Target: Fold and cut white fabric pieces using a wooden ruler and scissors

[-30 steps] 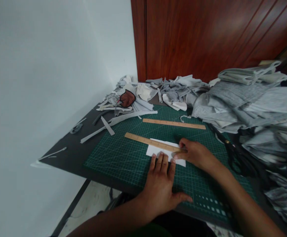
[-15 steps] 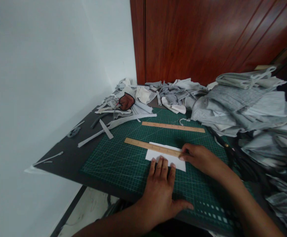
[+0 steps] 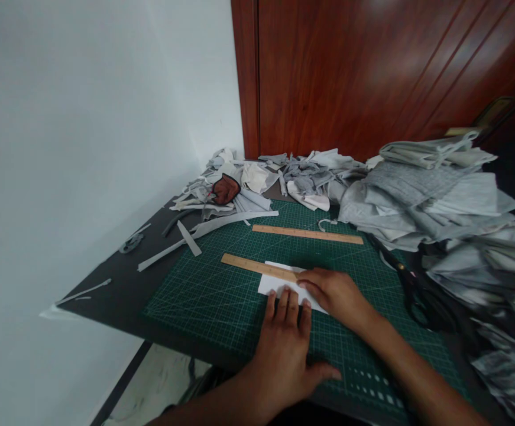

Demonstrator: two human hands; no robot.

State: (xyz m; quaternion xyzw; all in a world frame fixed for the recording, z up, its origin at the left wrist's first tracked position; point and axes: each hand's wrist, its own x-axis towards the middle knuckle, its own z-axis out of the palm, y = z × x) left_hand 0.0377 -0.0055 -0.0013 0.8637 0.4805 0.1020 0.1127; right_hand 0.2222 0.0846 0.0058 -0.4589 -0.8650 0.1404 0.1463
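Note:
A white piece of paper or cloth [image 3: 268, 285] lies on the green cutting mat [image 3: 195, 302], with a wooden ruler [image 3: 243, 262] across its upper part. My left hand [image 3: 284, 349] is spread flat, its fingertips pressing the white piece's near edge and its thumb out to the right. Over the ruler's right part, my right hand [image 3: 332, 293] has its fingers closed, thumb tucked below, and covers that end of the ruler and of the white piece. Whether a small tool is inside the right fingers cannot be made out.
Farther back on the mat lies a second wooden ruler [image 3: 305, 234]. Black scissors [image 3: 417, 290] rest at the right beside heaped grey fabric [image 3: 421, 195]. Grey strips [image 3: 188, 238] and a pile of scraps [image 3: 257, 177] with a brown piece [image 3: 226, 189] lie toward the wall.
My right hand has moved left along the ruler, from its right end toward the middle of the white piece. My left hand stays pressed in place. The view has shifted slightly.

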